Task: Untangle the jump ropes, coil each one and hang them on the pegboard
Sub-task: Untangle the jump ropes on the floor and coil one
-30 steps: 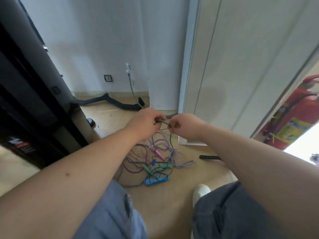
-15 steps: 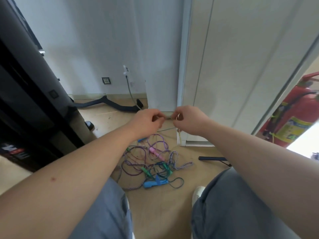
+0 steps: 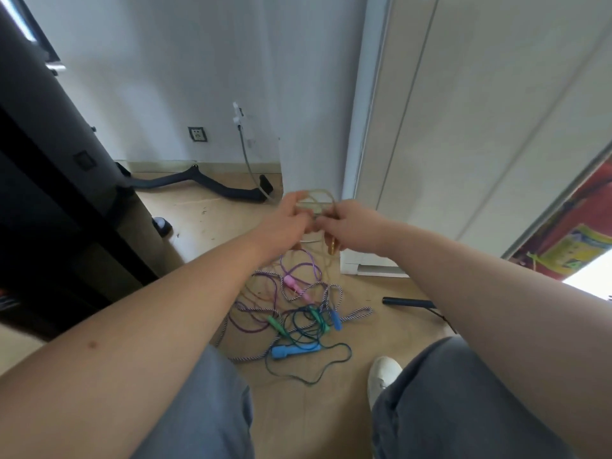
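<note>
While a tangle of jump ropes (image 3: 291, 313) is lying on the wooden floor (image 3: 298, 409) between the person's knees, both hands are working a pale, translucent rope (image 3: 318, 197) held up in front of the white wall. The left hand (image 3: 288, 223) is pinching a loop of it between fingers and thumb, and the right hand (image 3: 347, 230) is closing around the strands just beside it, with what appears to be an amber handle (image 3: 332, 248) hanging beneath. Pink, green and blue handles are showing in the pile below, and a black handle (image 3: 409, 302) is lying apart to the right, near a white shoe (image 3: 382, 372).
</note>
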`<state>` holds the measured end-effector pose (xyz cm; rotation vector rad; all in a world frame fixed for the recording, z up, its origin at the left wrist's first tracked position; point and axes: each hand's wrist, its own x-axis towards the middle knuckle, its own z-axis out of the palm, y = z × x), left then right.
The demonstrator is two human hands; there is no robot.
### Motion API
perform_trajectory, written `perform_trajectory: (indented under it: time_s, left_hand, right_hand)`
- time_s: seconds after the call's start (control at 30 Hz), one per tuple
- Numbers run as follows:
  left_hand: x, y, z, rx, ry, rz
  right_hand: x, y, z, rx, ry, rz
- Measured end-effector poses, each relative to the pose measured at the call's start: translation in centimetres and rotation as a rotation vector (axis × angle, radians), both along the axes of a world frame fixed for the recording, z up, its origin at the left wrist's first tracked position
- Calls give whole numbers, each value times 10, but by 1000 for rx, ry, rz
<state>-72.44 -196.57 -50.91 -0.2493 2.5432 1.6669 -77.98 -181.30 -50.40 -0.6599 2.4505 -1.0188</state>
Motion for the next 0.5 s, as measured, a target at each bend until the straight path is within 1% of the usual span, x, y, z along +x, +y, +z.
perform_trajectory:
  time_s: [0.07, 0.13, 0.2, 0.27, 0.33, 0.4, 0.5]
  left_hand:
    - [-2, 2, -18, -27, -114, -142]
    - [-7, 6, -33, -162, -128, -265]
    - [-15, 12, -42, -227, -114, -291]
    - [-21, 14, -47, -190, -158, -274]
    - [-23, 11, -52, -218, -213, -305]
    - [-27, 4, -59, -261, -240, -320]
    - [-32, -8, -65, -291, -266, -271]
  right_hand:
    - [-8, -2, -3, -130, -22, -83]
    - [-12, -4, -13, -176, -33, -131]
    - [-16, -6, -24, -132, -19, -139]
    - [-25, -7, -31, -104, -5, -151]
    - [-35, -4, -34, -121, -56, -185]
    - [-41, 0, -36, -58, -131, -172]
    - [-45, 6, -41, 160, -133, -65]
